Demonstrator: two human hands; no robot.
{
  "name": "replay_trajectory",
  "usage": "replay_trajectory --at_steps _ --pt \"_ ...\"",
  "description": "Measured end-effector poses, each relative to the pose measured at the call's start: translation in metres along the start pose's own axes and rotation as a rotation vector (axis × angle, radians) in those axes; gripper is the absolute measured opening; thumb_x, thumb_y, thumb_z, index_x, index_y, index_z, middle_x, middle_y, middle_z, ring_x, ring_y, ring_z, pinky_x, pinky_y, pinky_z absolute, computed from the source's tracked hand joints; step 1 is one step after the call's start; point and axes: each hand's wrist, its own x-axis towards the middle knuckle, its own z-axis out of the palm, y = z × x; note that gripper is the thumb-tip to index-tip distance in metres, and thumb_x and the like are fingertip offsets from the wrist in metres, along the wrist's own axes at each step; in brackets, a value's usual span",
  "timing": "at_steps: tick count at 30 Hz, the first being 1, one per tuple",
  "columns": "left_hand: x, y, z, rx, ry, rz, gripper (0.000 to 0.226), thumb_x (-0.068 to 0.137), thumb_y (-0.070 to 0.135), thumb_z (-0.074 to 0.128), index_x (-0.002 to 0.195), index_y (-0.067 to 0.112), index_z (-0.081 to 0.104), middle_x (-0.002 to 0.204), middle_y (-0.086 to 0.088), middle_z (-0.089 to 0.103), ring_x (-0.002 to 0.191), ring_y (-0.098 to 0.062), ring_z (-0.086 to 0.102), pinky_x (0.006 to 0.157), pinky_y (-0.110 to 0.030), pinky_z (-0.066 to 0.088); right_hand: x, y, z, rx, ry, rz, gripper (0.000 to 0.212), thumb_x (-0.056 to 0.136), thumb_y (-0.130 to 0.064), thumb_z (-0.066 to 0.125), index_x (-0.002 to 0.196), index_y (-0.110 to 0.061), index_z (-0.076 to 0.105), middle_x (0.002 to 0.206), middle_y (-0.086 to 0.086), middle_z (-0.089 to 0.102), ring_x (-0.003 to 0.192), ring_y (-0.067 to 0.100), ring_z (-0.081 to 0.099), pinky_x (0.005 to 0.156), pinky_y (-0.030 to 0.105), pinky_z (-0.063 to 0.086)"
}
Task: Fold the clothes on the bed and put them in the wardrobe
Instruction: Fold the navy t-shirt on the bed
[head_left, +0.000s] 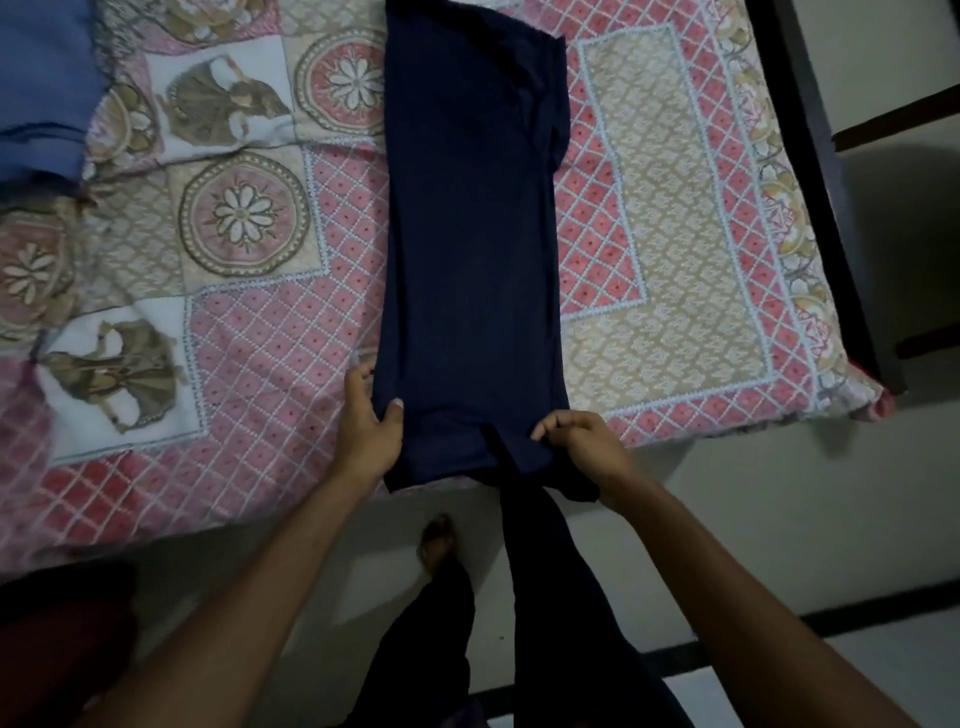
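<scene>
A big bed (670, 270) fills most of the view. Its cover (260, 332) is pink and tan, with white criss-cross lines, round flower shapes and small pictures of people in wide skirts. A dark frame (815, 171) runs along one side of the bed. The floor (779, 519) is pale and smooth, with a black line (857, 613) across it. The light is dim.

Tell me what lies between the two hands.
The near hem of the navy garment spans the gap; the left hand and right hand grip its two sides. Head view shows it.
</scene>
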Motion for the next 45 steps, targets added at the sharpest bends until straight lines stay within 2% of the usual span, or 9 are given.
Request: replay_trajectory --at_steps 5,10,14,22,27,30,34,40,45 --pt "-0.065 -0.012 -0.036 -0.167 -0.065 -0.109 0.048 0.101 0.006 0.05 0.134 0.039 0.038 0.142 0.009 0.045 0.122 -0.007 0.051 0.103 -0.026 0.044 -0.064 0.011 0.032 0.065 -0.142 0.043 0.039 0.086 0.016 0.041 0.07 -0.008 0.067 0.068 0.005 0.063 0.063 0.011 0.055 0.058 0.018 0.042" --pt "-0.08 0.018 -0.072 -0.319 -0.122 -0.239 0.034 0.1 0.003 0.05 0.119 0.028 0.064 0.124 0.004 0.064 0.106 -0.011 0.066 0.08 -0.022 0.055 -0.097 -0.006 0.038 0.427 -0.185 0.156 0.035 0.084 0.012 0.033 0.076 -0.004 0.063 0.068 0.01 0.062 0.059 0.017 0.057 0.054 0.023 0.046" --pt "-0.007 0.105 -0.066 -0.634 -0.141 -0.423 0.033 0.1 0.004 0.043 0.082 0.014 0.069 0.076 -0.008 0.069 0.055 -0.013 0.067 0.048 -0.021 0.054 -0.054 -0.084 0.022 0.772 -0.043 0.073 0.041 0.093 0.004 0.035 0.066 -0.007 0.064 0.061 0.006 0.055 0.048 0.011 0.053 0.047 0.017 0.042" --pt "0.225 0.253 -0.015 -1.044 0.092 -0.288 0.02 0.098 -0.001 0.045 0.084 -0.004 0.059 0.073 -0.012 0.062 0.064 -0.019 0.064 0.057 -0.025 0.057 0.137 -0.271 -0.05 1.123 -0.012 -0.146 0.012 0.083 0.003 0.048 0.087 0.001 0.059 0.068 0.012 0.065 0.057 0.018 0.065 0.053 0.021 0.055" --pt "0.305 0.224 0.012 -0.463 0.133 -0.121 0.022 0.092 0.02 0.063 0.11 0.009 0.057 0.103 -0.006 0.061 0.085 -0.024 0.068 0.069 -0.035 0.061 0.226 -0.274 -0.072 0.7 0.278 -0.121 0.02 0.102 -0.016 0.05 0.119 -0.007 0.056 0.083 0.015 0.06 0.067 0.022 0.061 0.057 0.032 0.056" --pt "0.293 0.177 0.02 0.009 0.239 0.22 0.028 0.091 0.028 0.063 0.115 0.016 0.055 0.107 -0.006 0.06 0.073 -0.018 0.065 0.069 -0.034 0.06 0.227 -0.232 -0.057 -0.029 0.482 -0.491 0.016 0.092 -0.02 0.059 0.108 -0.018 0.063 0.078 0.0 0.065 0.066 0.016 0.063 0.066 0.037 0.053" --pt "0.235 0.12 0.016 0.652 0.056 0.757 0.039 0.084 0.03 0.068 0.119 0.013 0.066 0.126 -0.012 0.056 0.113 -0.026 0.055 0.097 -0.037 0.045 0.173 -0.166 -0.023 -0.676 0.309 -0.849 0.043 0.079 -0.027 0.073 0.12 -0.016 0.067 0.117 0.005 0.066 0.105 0.027 0.061 0.091 0.044 0.049" --pt "0.207 0.079 -0.005 1.163 -0.432 0.729 0.094 0.073 0.06 0.062 0.156 0.034 0.024 0.166 -0.009 0.005 0.153 -0.026 0.003 0.122 -0.049 0.012 0.148 -0.12 0.013 -0.988 0.237 -0.71 0.08 0.076 -0.027 0.068 0.152 -0.023 0.042 0.166 0.008 0.022 0.154 0.029 0.016 0.123 0.057 0.015" --pt "0.22 0.099 -0.007 1.283 -0.501 0.766 0.079 0.063 0.016 0.072 0.14 0.013 0.055 0.149 -0.024 0.044 0.133 -0.043 0.047 0.102 -0.055 0.046 0.16 -0.137 0.009 -1.001 0.399 -0.754 0.038 0.083 -0.022 0.051 0.116 -0.016 0.071 0.127 0.006 0.068 0.117 0.03 0.062 0.101 0.048 0.047"
